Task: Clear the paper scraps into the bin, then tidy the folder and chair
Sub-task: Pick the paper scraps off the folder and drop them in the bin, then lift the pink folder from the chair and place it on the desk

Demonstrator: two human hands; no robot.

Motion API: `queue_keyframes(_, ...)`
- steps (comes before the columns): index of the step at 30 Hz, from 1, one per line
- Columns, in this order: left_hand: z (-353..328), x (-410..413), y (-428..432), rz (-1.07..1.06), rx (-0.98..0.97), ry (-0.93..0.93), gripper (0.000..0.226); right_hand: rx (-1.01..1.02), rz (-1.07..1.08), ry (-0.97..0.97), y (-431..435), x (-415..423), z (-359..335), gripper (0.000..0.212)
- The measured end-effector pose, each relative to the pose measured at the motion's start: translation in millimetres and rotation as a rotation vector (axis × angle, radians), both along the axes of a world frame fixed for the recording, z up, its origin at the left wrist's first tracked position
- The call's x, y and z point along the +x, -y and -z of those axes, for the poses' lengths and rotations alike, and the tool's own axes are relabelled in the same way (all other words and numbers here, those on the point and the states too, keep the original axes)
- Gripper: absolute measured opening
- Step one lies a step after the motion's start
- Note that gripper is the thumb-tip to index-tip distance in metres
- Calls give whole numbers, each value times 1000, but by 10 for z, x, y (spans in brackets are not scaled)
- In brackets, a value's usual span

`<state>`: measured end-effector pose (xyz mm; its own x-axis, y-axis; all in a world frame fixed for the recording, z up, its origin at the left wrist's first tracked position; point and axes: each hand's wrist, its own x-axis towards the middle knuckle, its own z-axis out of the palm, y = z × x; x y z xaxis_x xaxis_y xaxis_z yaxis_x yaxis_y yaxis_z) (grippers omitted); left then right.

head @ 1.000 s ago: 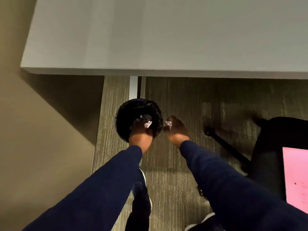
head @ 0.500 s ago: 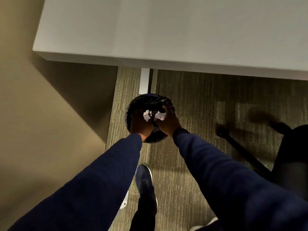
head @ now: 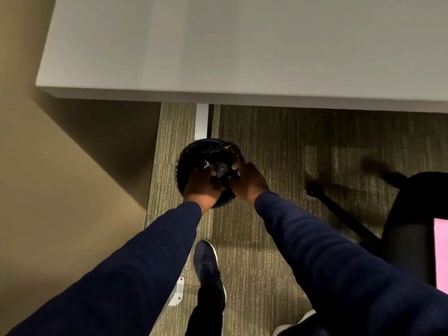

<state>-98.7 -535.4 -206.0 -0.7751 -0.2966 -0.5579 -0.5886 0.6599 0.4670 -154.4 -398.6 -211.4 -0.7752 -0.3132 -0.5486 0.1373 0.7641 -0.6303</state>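
A round black bin (head: 191, 156) with a black liner stands on the carpet below the desk edge. Both my hands hover over its mouth. My left hand (head: 202, 187) has a small white paper scrap (head: 206, 164) at its fingertips. The fingers of my right hand (head: 249, 180) are spread at the bin's right rim, with nothing white in them. A crumpled grey scrap (head: 221, 170) lies inside the bin between the hands. At the right edge stands the black chair (head: 412, 214), and a pink folder (head: 441, 253) lies on its seat.
The grey desk top (head: 242, 57) fills the upper part of the view, and its white leg (head: 202, 122) stands just behind the bin. A beige wall (head: 60, 190) runs along the left. The chair's base leg (head: 339, 214) stretches across the carpet. My dark shoe (head: 206, 260) is below the bin.
Both hands moved in over the bin's mouth. The white scrap seen in my right hand is gone from it, and the hand has drawn back to the right rim.
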Motion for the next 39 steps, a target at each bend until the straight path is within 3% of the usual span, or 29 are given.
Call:
queue_keyframes(11,-384,8,-1276,70,2,-52,15,172,38,-73,-1273,167,-554,23)
queue_keyframes(20,-807,9,-2839,351,89,-138,23,124,323,-142,-2787,526,-909,13)
queue_keyframes(31,-790,302,-4351,571,146,-136,22,204,569,-157,-4421,1108,-959,32)
queue_keyframes(39,-573,541,-5091,443,254,146,24,359,727,-124,-5459,1550,-754,55)
